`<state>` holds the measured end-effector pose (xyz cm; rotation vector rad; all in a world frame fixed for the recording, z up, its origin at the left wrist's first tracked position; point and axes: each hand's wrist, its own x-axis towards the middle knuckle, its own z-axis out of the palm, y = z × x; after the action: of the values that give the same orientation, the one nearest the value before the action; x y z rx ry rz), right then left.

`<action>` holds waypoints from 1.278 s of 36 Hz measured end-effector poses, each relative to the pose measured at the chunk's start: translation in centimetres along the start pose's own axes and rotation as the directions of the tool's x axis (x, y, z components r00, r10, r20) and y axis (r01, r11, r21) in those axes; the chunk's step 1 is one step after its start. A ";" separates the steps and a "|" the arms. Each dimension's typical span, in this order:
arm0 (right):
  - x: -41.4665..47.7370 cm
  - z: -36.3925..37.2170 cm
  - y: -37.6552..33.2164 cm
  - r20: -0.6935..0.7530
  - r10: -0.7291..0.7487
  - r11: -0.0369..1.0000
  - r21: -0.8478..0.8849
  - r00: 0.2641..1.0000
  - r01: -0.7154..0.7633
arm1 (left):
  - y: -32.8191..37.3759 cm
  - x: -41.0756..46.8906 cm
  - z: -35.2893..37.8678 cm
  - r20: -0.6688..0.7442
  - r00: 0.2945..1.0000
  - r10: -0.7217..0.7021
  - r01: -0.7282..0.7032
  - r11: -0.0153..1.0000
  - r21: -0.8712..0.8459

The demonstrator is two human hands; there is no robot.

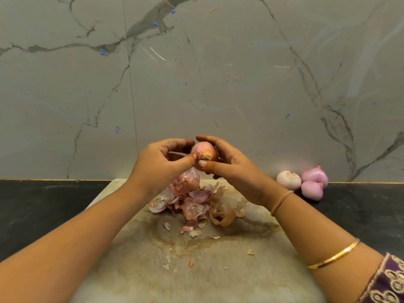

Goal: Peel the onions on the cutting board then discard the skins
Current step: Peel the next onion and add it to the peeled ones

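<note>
Black countertop (43,204) fills the stretch at nine o'clock of the cutting board (196,270). The board is a worn, stained pale slab lying straight in front of you, with its far edge near the grey veined wall (65,95).

Your left hand (157,165) is raised above the board's twelve o'clock end. Its fingers are curled, the thumb tip pressed to the left flank of the onion (204,153) and the forefinger hooked over toward its top, so the hand pinches at that side. Whether a flap of skin sits between those fingertips cannot be told.

Beneath both hands, a heap of loose skins (192,200), pink and papery brown, lies on the far half of the board. Smaller flakes are scattered toward six o'clock.

The onion itself is held in the air over that heap, still partly brown-skinned, with its root end facing you. Your right hand (231,169) grips it from three o'clock, fingers wrapped round the back and thumb clamped across the lower front.

A thin band (281,203) circles that wrist. Farther down the forearm are a gold bangle (334,254) and a purple embroidered sleeve (387,281).

At two o'clock of the board, three peeled onions (303,182) sit on the black counter by the wall, touching one another.
</note>
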<state>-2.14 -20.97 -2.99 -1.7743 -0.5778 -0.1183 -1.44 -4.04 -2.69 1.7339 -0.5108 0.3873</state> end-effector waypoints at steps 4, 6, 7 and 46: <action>0.0 0.1 0.0 0.001 -0.014 0.996 -0.090 1.000 0.014 | 0.1 0.0 0.0 0.013 1.000 0.006 -0.006 1.000 -0.010; 0.0 0.2 -0.1 0.005 -0.013 0.995 -0.103 1.000 0.013 | 0.0 0.1 -0.1 0.003 1.000 0.011 -0.011 1.000 0.008; 0.0 0.2 -0.1 0.004 -0.011 0.995 -0.102 1.000 0.012 | -0.1 0.2 -0.2 -0.006 1.000 0.016 -0.016 1.000 0.018; 0.1 0.0 0.0 -0.020 0.060 0.996 0.061 0.998 -0.059 | -0.3 0.2 0.1 0.070 0.988 -0.136 0.140 0.988 -0.071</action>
<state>-2.04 -20.90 -2.96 -1.7276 -0.5076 -0.0781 -1.09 -4.11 -2.80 1.7017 -0.4431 0.2113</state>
